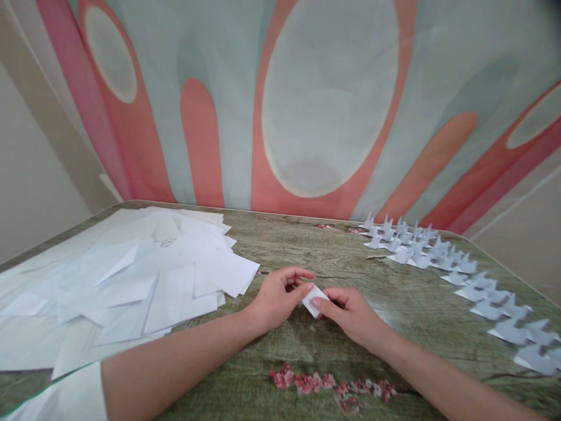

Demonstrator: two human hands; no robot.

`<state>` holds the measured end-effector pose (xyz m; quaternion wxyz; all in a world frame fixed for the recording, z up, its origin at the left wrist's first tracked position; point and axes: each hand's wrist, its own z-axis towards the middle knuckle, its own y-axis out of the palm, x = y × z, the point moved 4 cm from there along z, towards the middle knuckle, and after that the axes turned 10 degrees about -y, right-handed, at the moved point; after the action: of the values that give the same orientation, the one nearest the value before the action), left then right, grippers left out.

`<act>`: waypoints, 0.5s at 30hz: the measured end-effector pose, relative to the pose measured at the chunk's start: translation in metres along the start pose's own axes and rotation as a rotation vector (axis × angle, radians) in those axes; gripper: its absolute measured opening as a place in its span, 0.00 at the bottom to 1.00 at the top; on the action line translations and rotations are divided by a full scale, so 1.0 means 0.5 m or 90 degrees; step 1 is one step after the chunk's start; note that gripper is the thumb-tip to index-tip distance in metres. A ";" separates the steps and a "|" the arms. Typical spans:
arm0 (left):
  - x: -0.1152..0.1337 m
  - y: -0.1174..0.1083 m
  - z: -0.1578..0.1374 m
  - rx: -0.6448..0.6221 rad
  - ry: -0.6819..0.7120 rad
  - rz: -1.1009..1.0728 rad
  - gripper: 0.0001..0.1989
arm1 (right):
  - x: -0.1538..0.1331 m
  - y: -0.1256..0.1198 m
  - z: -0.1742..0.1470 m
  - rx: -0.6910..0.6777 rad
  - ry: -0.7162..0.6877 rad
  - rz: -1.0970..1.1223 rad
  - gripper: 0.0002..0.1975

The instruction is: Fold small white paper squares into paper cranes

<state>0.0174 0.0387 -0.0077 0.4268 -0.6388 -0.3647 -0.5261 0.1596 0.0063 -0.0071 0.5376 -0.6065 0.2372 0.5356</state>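
- Folded paper [316,291]: right of the paper pile [118,292], between both hands.
- Left hand [280,292]: nearest the pile, grasping the folded paper's upper edge.
- Right hand [350,313]: farther from the pile, pinching its lower part.
- Paper cranes [511,330]: well right of the pile.

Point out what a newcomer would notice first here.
Probably the rows of bird-like white paper figures along the right side of the table. A heap of loose white paper spreads across the left, and between them the left hand and right hand hold a small folded paper.
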 end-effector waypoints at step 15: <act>0.000 0.001 0.000 0.034 0.009 -0.002 0.14 | 0.003 0.007 -0.001 0.014 0.052 0.035 0.19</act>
<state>0.0176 0.0384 -0.0075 0.4453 -0.6229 -0.3769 -0.5212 0.1571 0.0054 -0.0101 0.5191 -0.6155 0.2811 0.5222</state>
